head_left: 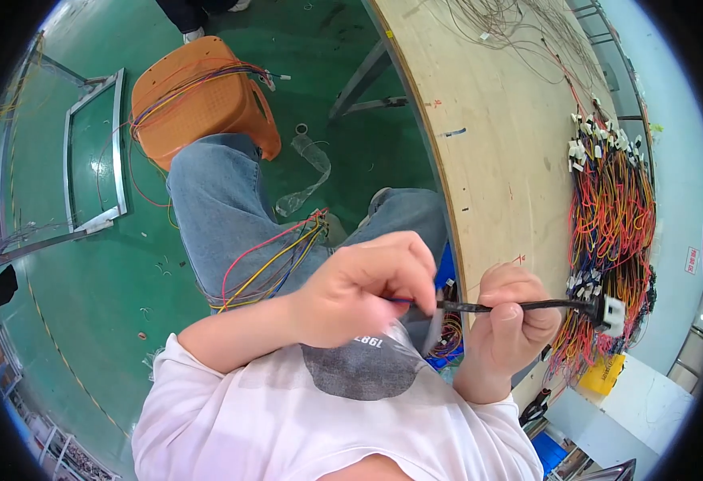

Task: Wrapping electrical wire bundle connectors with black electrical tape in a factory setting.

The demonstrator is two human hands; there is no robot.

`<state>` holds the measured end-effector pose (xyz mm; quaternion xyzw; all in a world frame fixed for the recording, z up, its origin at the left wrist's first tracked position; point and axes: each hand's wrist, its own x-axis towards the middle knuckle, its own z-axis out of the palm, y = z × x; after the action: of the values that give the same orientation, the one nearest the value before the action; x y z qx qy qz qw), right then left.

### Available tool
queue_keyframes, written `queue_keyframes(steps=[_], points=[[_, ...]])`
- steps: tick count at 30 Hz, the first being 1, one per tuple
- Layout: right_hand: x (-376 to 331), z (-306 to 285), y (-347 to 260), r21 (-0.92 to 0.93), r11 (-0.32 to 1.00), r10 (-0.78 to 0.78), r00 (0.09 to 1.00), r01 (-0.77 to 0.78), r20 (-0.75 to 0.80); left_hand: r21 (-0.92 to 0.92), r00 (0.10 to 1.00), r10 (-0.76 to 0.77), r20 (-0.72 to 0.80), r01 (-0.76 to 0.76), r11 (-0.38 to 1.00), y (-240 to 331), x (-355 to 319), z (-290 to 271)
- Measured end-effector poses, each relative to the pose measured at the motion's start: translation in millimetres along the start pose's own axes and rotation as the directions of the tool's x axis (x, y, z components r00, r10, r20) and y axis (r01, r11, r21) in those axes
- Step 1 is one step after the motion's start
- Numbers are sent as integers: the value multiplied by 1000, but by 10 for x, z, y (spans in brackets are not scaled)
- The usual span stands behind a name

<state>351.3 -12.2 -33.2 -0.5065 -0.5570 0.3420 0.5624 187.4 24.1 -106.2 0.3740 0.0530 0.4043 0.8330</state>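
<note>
Both hands grip a black-wrapped harness in front of the person's chest.

The left hand (pixel 367 293) has its fingers (pixel 415 268) closed on the near end of the harness (pixel 527 305); the right hand (pixel 511 321) is fisted around its middle. Its white connector (pixel 612 314) juts out past the right hand, over the edge of the wooden surface (pixel 495 144). A heap of coloured wires (pixel 612 216) lies on that surface. Loose wires (pixel 275 260) drape over the person's knee, with an orange stool (pixel 199 100) beyond.

White rectangular sign (pixel 692 260) with red markings, right wall.
</note>
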Motion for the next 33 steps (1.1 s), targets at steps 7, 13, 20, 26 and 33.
queue_keyframes(steps=[7,13,20,26,33], points=[[18,-5,94,-46,995,-83,996,84,40,-21,880,-446,-162,448,894,-107,89,173],[-35,-97,75,22,999,-47,997,48,-64,-616,845,-478,-238,249,747,136,149,126],[88,-41,-14,-45,995,88,991,-93,-100,388,994,48,-98,-6,922,-8,-6,56],[85,-53,107,29,1000,11,1000,-11,-22,-47,826,-500,-260,507,861,90,192,183],[55,-159,6,204,971,156,978,-126,-138,-417,884,-340,-319,191,888,155,122,174]])
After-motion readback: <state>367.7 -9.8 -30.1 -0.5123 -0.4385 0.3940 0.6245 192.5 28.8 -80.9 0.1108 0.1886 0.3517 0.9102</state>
